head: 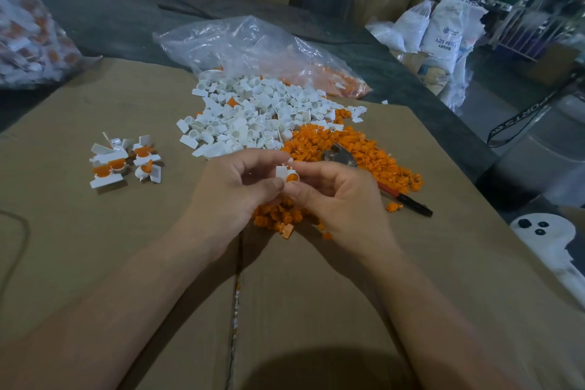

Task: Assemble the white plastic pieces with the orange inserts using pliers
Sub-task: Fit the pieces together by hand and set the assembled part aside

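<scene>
My left hand [234,190] and my right hand [335,196] meet above the cardboard, both pinching one white plastic piece [282,171] with an orange insert [292,177] seated in its round end. A heap of loose white pieces [253,117] lies just beyond my hands. Orange inserts [348,149] spread to its right and under my hands. The pliers [340,157] lie on the orange heap, their red and black handle [408,199] pointing toward the near right. A small group of assembled pieces [123,161] sits at the left.
A flattened cardboard box [95,247] serves as the work surface, with a seam down its middle. A clear plastic bag [253,44] with more parts lies behind the heaps, another bag [28,35] at far left. The table edge drops off at the right.
</scene>
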The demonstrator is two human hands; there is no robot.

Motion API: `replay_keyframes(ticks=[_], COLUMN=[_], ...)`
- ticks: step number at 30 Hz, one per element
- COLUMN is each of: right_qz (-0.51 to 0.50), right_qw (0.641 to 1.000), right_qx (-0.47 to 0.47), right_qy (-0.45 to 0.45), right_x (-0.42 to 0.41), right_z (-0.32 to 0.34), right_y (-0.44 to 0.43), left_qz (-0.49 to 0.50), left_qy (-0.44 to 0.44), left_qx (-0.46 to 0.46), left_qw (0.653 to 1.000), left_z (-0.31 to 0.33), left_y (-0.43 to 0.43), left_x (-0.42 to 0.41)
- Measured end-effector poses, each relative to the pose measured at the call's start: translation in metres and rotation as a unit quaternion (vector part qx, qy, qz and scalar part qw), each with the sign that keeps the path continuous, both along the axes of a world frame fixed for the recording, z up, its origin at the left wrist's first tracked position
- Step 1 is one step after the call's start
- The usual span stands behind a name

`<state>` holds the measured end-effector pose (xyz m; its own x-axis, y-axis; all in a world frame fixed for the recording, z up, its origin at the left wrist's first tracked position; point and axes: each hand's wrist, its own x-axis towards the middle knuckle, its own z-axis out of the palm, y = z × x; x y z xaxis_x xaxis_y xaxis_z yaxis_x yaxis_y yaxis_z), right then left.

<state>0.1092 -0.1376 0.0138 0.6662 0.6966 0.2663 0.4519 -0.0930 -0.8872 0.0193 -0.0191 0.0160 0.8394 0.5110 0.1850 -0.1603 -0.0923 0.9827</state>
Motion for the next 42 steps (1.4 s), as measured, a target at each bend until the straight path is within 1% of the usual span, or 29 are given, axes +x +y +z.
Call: replay_keyframes(ticks=[3, 8, 12, 18, 21, 25, 27, 30, 33, 35, 37, 42], right_qz=[-0.003, 0.013, 0.018, 0.032, 0.036, 0.028, 0.020, -0.016, -0.081, -0.111, -0.114, -0.067], right_qw=[1.000, 1.000, 0.999, 0.998, 0.993, 0.974, 0.967, 0.964, 0.957, 0.953, 0.949, 0.920], right_qx=[0.008, -0.002, -0.005, -0.013, -0.031, -0.058, -0.068, -0.069, -0.021, -0.012, -0.034, -0.119], right_qy=[-0.001, -0.017, -0.037, -0.059, -0.113, -0.218, -0.245, -0.256, -0.276, -0.282, -0.293, -0.367], right_x=[0.001, 0.002, 0.004, 0.005, 0.003, -0.002, -0.004, -0.009, -0.012, -0.013, -0.013, -0.012], right_z=[-0.001, -0.003, -0.005, -0.007, -0.007, -0.006, -0.004, -0.004, -0.002, -0.001, 0.000, 0.001], right_y=[0.000, 0.001, 0.001, -0.001, 0.000, 0.002, 0.002, 0.003, 0.005, 0.005, 0.004, 0.002], left_qz=[0.006, 0.040, 0.034, 0.019, 0.027, 0.028, 0.028, 0.046, 0.065, 0.071, 0.080, 0.095], left_qy=[-0.007, 0.010, 0.015, 0.017, 0.014, 0.010, 0.011, 0.011, 0.010, 0.008, 0.011, 0.035], left_qx=[0.013, 0.033, -0.009, -0.046, -0.049, -0.059, -0.058, -0.035, -0.020, -0.024, -0.009, 0.070], left_qw=[1.000, 0.999, 0.999, 0.999, 0.998, 0.998, 0.998, 0.998, 0.998, 0.997, 0.997, 0.992], left_z=[0.001, -0.002, -0.002, -0.002, -0.003, -0.003, -0.003, -0.005, -0.006, -0.006, -0.007, -0.008], left_y=[-0.001, 0.002, 0.002, 0.003, 0.003, 0.001, 0.001, 0.002, 0.002, 0.002, 0.002, 0.002], left_x=[0.000, 0.001, 0.001, 0.000, 0.001, 0.002, 0.001, 0.002, 0.003, 0.004, 0.004, 0.003])
